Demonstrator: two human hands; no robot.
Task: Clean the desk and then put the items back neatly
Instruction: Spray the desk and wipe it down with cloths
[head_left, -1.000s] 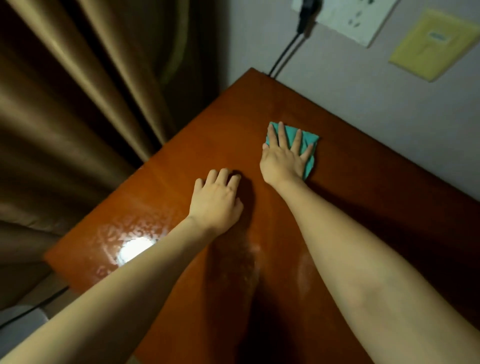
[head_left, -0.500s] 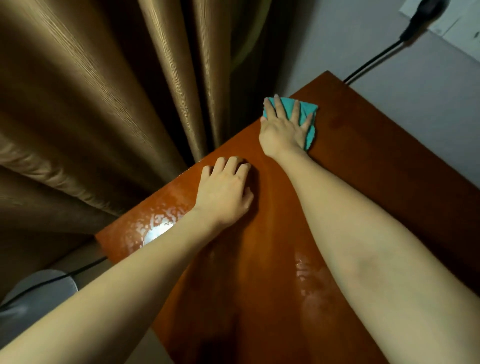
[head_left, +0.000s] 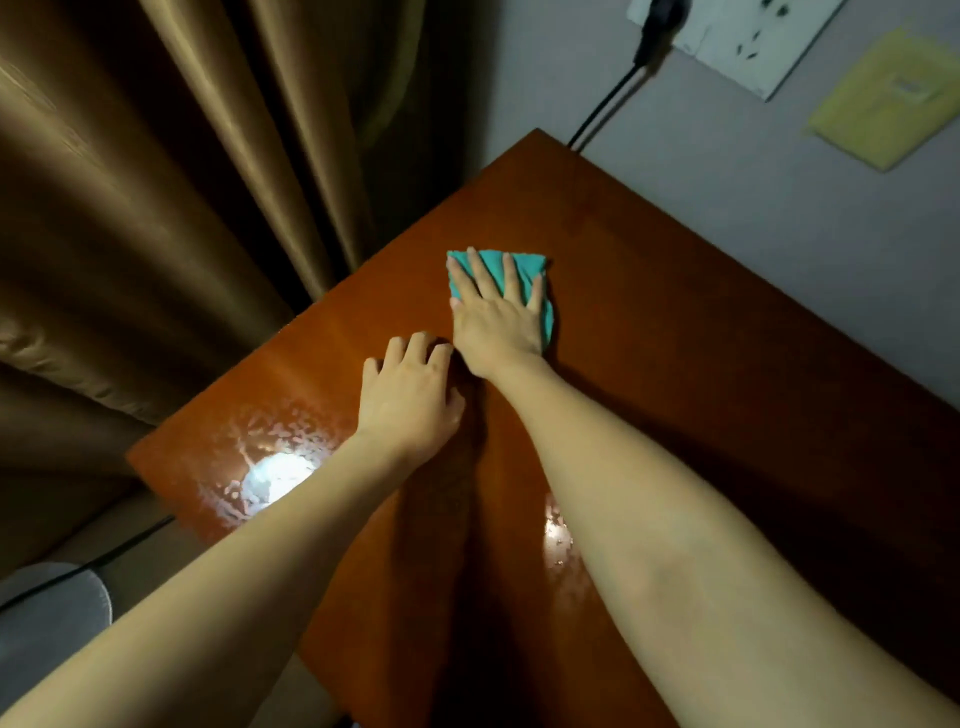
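Teal cloth (head_left: 524, 270) lies flat on the reddish-brown wooden desk (head_left: 675, 322), in the far half of the top, nearer the curtain-side edge than the wall; the right hand (head_left: 496, 325) rests on top of it, palm down, with the fingers (head_left: 511, 275) straight and spread, so that the cloth shows between them and pokes out past the fingertips and along the little-finger side; the hand presses the cloth and does not pinch or bunch it. The left hand (head_left: 410, 395) sits on the bare wood just beside the right wrist, nearer the person, holding nothing; its fingers are bent at the knuckles with the tips on the surface, seemingly to brace the body. The step in hand looks like the wiping part of the task, with the putting-back yet to come, since no items show on the desk here; wet, beaded patches (head_left: 270, 467) glint under a light reflection near the front corner by the brown curtain (head_left: 156, 208), and a smaller one beside the right forearm, so I judge those areas want the cloth next; that calls for drawing the flat palm back toward the body with even pressure, keeping the cloth under the fingers so it does not slip out or fold, and shifting the left hand out of the path.
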